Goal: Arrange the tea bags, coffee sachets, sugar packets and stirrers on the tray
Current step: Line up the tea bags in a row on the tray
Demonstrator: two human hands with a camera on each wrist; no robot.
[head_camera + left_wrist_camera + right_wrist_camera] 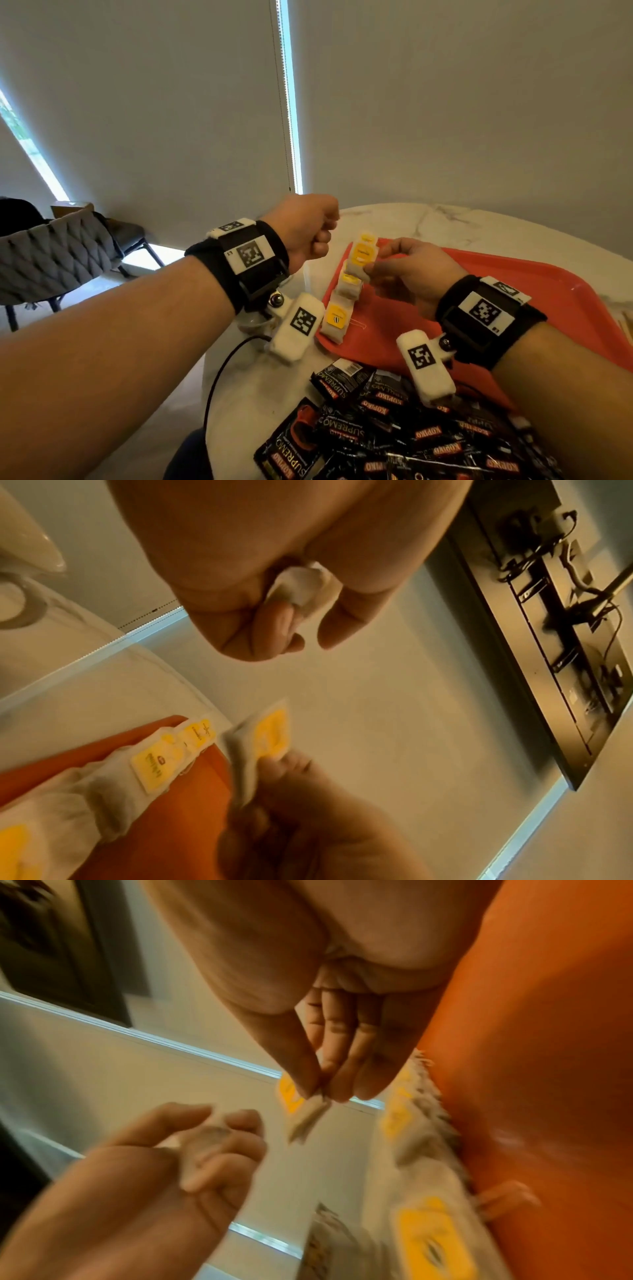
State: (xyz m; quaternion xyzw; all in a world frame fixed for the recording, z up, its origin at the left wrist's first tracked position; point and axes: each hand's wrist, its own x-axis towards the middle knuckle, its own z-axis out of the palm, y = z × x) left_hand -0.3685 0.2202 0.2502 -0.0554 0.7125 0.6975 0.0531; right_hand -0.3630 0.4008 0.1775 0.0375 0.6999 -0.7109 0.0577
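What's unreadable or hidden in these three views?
- Left hand: head view shows a closed fist; only the left wrist view shows a white wad inside, too crumpled to identify.
- Tea bag pinched by right hand: blurred in the right wrist view.
- Tea bag tag print: too small to read.
- Coffee sachets: pile cut off by the head view's bottom edge and the right forearm.
- Stirrers and sugar packets: cannot be made out anywhere.

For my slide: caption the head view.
Right hand pinches a yellow-labelled tea bag above the red plastic tray.
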